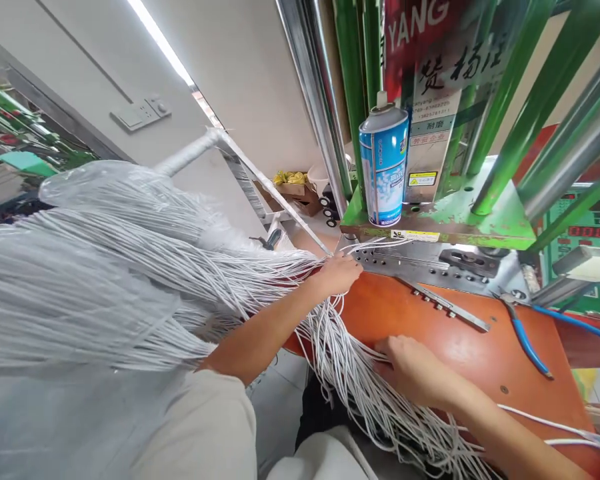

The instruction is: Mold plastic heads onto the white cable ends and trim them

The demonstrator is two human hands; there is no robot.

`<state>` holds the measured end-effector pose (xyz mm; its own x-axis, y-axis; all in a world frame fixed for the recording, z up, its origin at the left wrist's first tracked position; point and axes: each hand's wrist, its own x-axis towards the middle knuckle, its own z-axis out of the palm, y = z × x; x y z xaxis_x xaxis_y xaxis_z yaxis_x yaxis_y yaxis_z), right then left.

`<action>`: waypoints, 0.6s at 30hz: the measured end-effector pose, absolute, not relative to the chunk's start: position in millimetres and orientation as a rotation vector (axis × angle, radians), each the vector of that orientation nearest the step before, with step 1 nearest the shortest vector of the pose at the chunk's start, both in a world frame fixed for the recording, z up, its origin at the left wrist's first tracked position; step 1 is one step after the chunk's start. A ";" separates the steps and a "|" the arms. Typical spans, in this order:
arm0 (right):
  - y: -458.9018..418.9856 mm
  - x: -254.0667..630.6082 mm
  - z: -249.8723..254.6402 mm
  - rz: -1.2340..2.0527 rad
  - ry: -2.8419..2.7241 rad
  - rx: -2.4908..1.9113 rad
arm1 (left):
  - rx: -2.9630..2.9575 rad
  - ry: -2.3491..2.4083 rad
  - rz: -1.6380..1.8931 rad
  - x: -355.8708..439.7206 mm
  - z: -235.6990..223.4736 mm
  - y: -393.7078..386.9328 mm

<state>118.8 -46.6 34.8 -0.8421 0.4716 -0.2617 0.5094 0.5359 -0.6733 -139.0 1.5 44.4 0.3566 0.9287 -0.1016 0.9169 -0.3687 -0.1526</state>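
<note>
A thick bundle of thin white cables (240, 273) comes in from the left, partly wrapped in clear plastic. My left hand (341, 272) is closed on some of these cables at the front edge of the machine bed. From there, a loose tangle of white cables (337, 347) drops over the front of the orange table (430, 327) towards the lower right. My right hand (407, 367), fingers curled, grips white cables at the table's edge; its fingertips are partly hidden. A few cable ends (380, 245) lie on the metal bed beyond my left hand.
A green machine frame (440, 230) stands ahead, with a blue spray can (385, 167) on its ledge. Blue-handled pliers (525, 337) and a metal strip (450, 307) lie on the table. A white wrapped rack (280, 197) supports the cables. Behind is a cardboard box (305, 197).
</note>
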 end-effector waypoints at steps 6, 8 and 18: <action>-22.0 115.7 37.5 -1.526 2.673 0.833 | -2.707 -1.709 -0.127 -77.5 80.2 -36.3; -18.8 113.0 44.8 -1.680 2.616 0.846 | -2.894 -1.745 -0.559 -56.8 90.4 -51.4; -30.0 217.0 124.6 -2.041 2.215 0.859 | -3.133 -2.658 -1.125 -77.6 97.1 -131.5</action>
